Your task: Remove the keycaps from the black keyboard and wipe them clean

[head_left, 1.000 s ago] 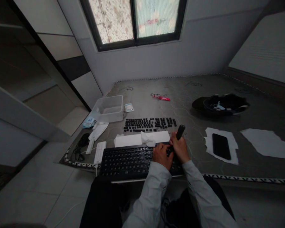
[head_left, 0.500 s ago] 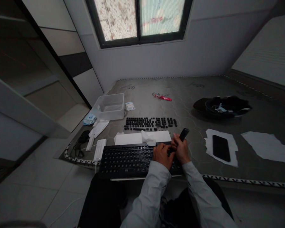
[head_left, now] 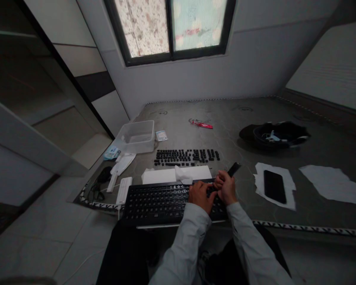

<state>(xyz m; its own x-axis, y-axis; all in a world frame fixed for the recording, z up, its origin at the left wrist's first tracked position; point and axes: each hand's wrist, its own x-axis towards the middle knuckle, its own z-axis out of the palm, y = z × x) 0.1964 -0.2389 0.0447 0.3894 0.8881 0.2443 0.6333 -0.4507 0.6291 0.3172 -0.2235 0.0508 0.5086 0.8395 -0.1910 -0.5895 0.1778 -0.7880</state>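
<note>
A black keyboard (head_left: 163,202) lies at the near edge of the grey mat (head_left: 225,134). My right hand (head_left: 227,188) is closed around a black tool (head_left: 233,169) whose handle sticks up and to the right; its lower end meets the keyboard's right part. My left hand (head_left: 199,195) rests curled on the keys just beside it; what its fingers hold is hidden. Behind the keyboard lie a white strip with a crumpled tissue (head_left: 182,174) and rows of loose black keycaps (head_left: 186,156).
A clear plastic box (head_left: 135,137) and small packets sit at the back left, a white cable and mouse (head_left: 104,174) at the left edge. A red wrapper (head_left: 201,124), a black cap (head_left: 274,134), a phone (head_left: 274,186) on torn paper and another paper sheet (head_left: 334,184) lie to the right.
The black tool in my right hand has tilted further down and to the right. Both hands stay at the keyboard's right part; the view shifted slightly.
</note>
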